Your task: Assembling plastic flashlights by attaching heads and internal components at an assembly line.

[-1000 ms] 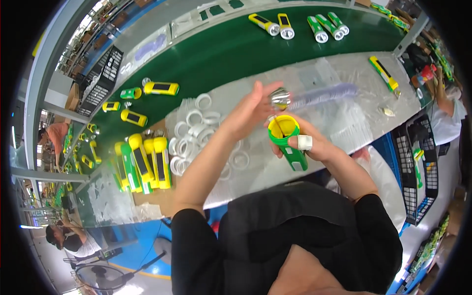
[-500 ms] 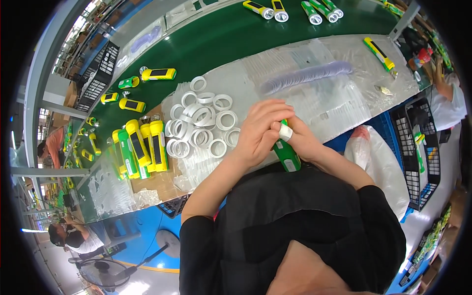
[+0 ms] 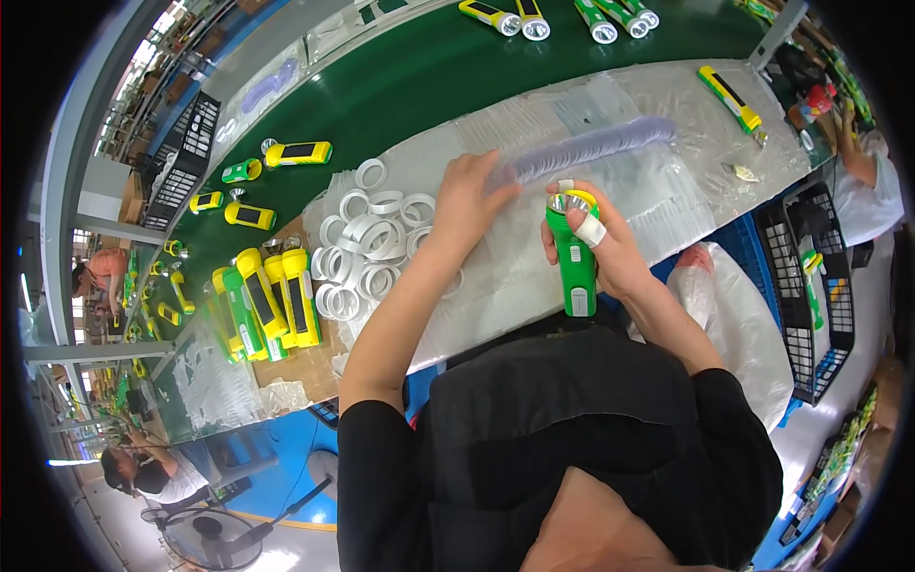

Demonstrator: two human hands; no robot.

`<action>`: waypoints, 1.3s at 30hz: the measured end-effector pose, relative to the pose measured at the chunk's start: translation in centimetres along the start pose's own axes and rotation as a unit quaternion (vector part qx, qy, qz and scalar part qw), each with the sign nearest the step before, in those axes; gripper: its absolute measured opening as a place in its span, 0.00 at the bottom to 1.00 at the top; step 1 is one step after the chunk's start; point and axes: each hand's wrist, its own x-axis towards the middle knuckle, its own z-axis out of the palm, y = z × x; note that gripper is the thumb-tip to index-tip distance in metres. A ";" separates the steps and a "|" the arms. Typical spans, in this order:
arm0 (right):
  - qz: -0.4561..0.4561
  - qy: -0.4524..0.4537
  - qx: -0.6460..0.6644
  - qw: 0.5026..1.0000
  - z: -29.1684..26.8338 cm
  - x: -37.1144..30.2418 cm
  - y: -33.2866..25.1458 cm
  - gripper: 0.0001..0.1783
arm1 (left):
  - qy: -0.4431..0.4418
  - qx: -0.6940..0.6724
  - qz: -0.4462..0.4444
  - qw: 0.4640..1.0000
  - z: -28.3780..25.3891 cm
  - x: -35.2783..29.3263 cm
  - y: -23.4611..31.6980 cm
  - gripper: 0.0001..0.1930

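A green flashlight [image 3: 576,262] with a yellow rim inside its head is gripped in my right hand [image 3: 610,243]. Its reflector end points away from me, with no white ring around it. White tape wraps two digits of that hand. My left hand [image 3: 465,205] is at the left end of a long row of thin clear discs [image 3: 591,151], thumb and fingers apart; whether the fingertips touch a disc, I cannot tell. Left of that hand lies a loose pile of white rings [image 3: 379,238].
Several yellow and green flashlights [image 3: 272,300] lie together at the left. More lie on the green conveyor belt [image 3: 400,86]. One yellow flashlight [image 3: 729,100] rests at the far right. Black crates [image 3: 810,286], a white bag [image 3: 734,315] and a fan [image 3: 205,534] flank the table. Co-workers are at both sides.
My hands have parted. The left has let go of the flashlight and moved left and away to the row of discs. The right keeps the flashlight, whose open head now shows.
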 end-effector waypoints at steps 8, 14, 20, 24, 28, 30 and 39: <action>0.027 -0.080 -0.006 0.996 2.3 0.5 -0.6 0.28 | -0.014 -0.120 0.103 0.987 -6.5 -2.8 7.7 0.20; 0.064 -0.160 -0.026 0.985 3.6 1.9 -0.1 0.25 | 0.044 -0.144 0.150 0.977 -6.0 -3.9 6.5 0.18; 0.037 -0.132 -0.032 0.990 5.0 4.2 2.7 0.24 | 0.055 -0.165 0.163 0.971 -6.7 -3.0 4.3 0.16; -0.020 -0.125 -0.049 0.991 5.4 6.7 2.2 0.28 | 0.040 -0.178 0.066 0.981 -8.1 -1.5 3.4 0.21; -0.098 -0.146 -0.105 0.979 5.5 9.6 2.2 0.23 | 0.072 0.118 -0.076 0.988 -10.8 1.0 -6.2 0.26; -0.096 -0.132 -0.100 0.982 5.7 9.9 2.5 0.21 | 0.011 0.211 -0.122 0.970 -12.6 0.9 -8.7 0.27; -0.112 -0.133 -0.096 0.980 5.0 10.4 2.9 0.20 | 0.095 -0.461 -0.172 0.865 -12.5 1.1 -1.3 0.22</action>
